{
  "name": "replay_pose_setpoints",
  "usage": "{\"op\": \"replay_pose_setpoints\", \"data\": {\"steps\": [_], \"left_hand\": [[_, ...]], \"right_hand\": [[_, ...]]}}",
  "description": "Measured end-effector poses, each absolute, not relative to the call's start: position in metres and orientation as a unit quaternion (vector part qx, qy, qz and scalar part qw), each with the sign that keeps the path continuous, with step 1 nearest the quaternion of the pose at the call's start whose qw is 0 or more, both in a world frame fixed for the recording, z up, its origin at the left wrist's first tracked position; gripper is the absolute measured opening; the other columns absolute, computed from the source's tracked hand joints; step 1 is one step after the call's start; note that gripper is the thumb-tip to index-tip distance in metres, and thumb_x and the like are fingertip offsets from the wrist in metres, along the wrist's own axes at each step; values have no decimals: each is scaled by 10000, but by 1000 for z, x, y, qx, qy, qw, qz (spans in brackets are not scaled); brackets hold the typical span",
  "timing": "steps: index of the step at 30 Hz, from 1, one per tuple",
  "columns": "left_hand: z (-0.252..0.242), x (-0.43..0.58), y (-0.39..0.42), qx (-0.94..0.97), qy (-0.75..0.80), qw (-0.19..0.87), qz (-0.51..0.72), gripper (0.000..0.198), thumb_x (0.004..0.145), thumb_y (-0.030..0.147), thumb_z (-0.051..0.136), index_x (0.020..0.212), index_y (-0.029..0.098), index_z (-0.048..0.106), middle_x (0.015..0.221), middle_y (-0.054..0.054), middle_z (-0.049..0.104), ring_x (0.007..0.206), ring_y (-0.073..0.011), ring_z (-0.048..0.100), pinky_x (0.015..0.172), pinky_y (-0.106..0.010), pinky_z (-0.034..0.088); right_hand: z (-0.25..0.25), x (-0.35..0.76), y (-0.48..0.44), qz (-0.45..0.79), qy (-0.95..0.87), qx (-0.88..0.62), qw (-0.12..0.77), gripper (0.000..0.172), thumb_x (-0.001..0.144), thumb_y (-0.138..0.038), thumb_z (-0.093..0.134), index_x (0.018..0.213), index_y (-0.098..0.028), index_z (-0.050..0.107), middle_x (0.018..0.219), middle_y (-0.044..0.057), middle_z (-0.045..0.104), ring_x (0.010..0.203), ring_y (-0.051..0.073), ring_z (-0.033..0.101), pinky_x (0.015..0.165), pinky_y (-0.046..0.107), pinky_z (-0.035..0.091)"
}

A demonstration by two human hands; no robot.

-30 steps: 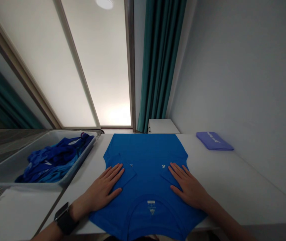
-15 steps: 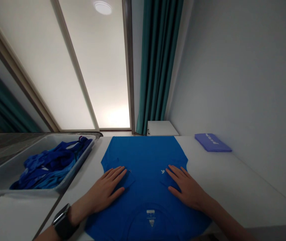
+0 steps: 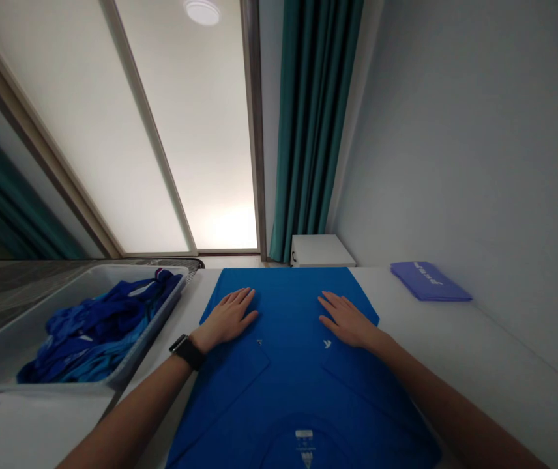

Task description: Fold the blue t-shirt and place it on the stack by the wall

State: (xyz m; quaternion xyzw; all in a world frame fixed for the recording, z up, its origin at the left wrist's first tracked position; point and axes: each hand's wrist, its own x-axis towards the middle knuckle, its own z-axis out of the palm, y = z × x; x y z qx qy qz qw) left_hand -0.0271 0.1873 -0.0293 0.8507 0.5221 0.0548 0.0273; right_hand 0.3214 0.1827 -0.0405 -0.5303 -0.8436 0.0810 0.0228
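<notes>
The left hand [image 3: 230,317] and right hand [image 3: 345,319] are lying flat, fingers slightly spread, on the bright blue fabric T-shirt [image 3: 283,371]. Pushing unevenly is risking bunching its tucked sleeves.

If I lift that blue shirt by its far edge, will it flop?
Likely floppy: the blue shirt lies thin and flat on the white table, sleeves folded in; lifting would probably undo them. Pushed, it may bunch, not slide; left hand and right hand rest flat on it.
</notes>
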Motion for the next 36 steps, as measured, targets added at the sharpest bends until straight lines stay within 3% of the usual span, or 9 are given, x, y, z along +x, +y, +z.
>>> {"op": "replay_pose_setpoints", "data": {"steps": [14,22,36], "left_hand": [[-35,-33,222,832,551,46,52,581,964,508,368,1447,191,423,1516,-144,408,1399,-316,368,1103,-497,322],[-24,-33,234,839,539,24,67,429,964,433,403,1311,232,557,1330,-101,580,1204,-295,523,992,-462,419],[-34,-31,236,825,555,4,108,326,929,332,487,1219,230,595,1224,-91,595,1128,-296,511,940,-459,415]], "right_hand": [[-55,315,240,83,-825,-559,17,744,947,-654,162,1517,-206,330,1585,94,277,1457,291,235,1181,501,186],[-39,270,249,84,-842,-533,21,636,977,-543,253,1504,-202,357,1576,95,304,1458,266,238,1184,464,191],[-46,164,246,37,-878,-467,101,511,998,-405,278,1400,-180,500,1448,137,483,1341,298,397,1111,477,292]]}}
